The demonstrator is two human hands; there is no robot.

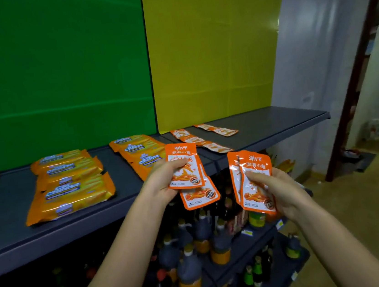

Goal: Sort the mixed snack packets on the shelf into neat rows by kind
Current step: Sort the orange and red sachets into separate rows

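Hands both raised just in front of the shelf [8,213]. My L hand [162,184] pinches two small orange packets [183,168], fanned apart, thumb on the top one's face. R hand [275,192] grips a second pair [255,183] of the same kind, thumb across the front. On the shelf: cheese cracker packets [69,184] overlapped in two rows, left & centre; flat orange sachets [197,140] in two short lines at the right end. Sauce bottles [189,269] stand on the shelves below.
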